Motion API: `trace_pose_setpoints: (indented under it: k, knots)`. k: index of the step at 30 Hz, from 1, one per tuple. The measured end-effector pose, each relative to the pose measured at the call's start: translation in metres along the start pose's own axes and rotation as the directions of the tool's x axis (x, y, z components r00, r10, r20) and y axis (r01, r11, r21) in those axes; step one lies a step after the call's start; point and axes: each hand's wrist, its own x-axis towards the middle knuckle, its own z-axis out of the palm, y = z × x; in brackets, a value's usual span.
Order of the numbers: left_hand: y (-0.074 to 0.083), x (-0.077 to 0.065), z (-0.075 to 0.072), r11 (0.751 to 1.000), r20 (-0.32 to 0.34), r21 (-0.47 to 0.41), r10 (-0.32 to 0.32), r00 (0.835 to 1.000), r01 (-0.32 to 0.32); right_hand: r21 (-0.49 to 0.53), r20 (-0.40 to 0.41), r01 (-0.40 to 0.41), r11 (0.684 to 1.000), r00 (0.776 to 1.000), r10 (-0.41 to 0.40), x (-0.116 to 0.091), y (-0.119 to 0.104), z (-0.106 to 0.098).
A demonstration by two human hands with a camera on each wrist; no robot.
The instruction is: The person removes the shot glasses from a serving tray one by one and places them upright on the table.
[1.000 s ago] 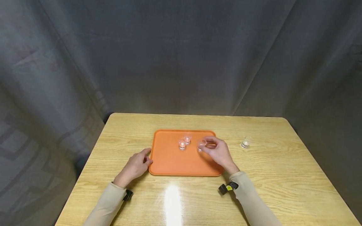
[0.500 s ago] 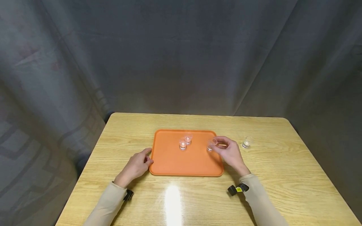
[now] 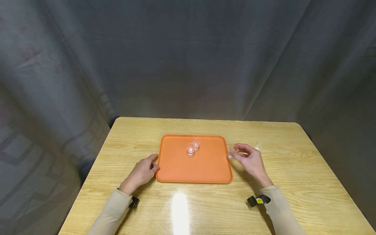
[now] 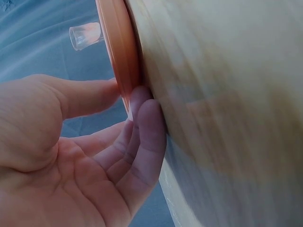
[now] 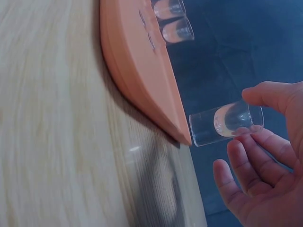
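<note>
My right hand (image 3: 253, 163) pinches a small clear shot glass (image 3: 230, 153) near its rim, thumb on one side and fingers on the other. That glass is at the right edge of an orange tray (image 3: 194, 171), held off the tray in the right wrist view (image 5: 208, 128). On the tray stand two similar shot glasses, a nearer one (image 3: 190, 150) and one just behind it (image 3: 196, 145). My left hand (image 3: 142, 171) holds the tray's left edge; in the left wrist view the thumb (image 4: 92, 97) lies on the rim, with fingertips under it.
Another shot glass (image 3: 259, 146) stands on the wooden table (image 3: 299, 169) beyond the right hand, partly hidden by it. A dark grey curtain (image 3: 182, 65) hangs behind the table's back edge.
My right hand has carried the shot glass rightward, from over the tray to its right edge. My left hand stays on the tray, and the two glasses there have not moved.
</note>
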Motion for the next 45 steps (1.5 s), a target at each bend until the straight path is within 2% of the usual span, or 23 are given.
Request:
trace_pose_setpoints:
  k: [16,24,35,45]
  knots:
    - [0.0,0.0,0.0,1.0,0.006,-0.002,-0.008,1.0,0.008,-0.061,-0.066,-0.015,0.998,0.998,0.011,-0.015,0.016,-0.043]
    - [0.001,-0.001,0.0,1.0,-0.02,0.009,0.019,1.0,-0.019,-0.063,-0.124,-0.029,0.998,0.992,0.021,-0.017,0.024,-0.06]
    - [-0.001,0.001,-0.001,1.0,-0.003,-0.013,-0.009,1.0,0.009,-0.161,-0.167,-0.044,0.986,0.986,0.017,-0.017,0.025,-0.078]
    - [-0.002,0.002,-0.001,1.0,-0.003,-0.019,-0.007,1.0,0.007,-0.13,-0.217,-0.094,0.987,0.974,0.064,-0.014,0.028,-0.095]
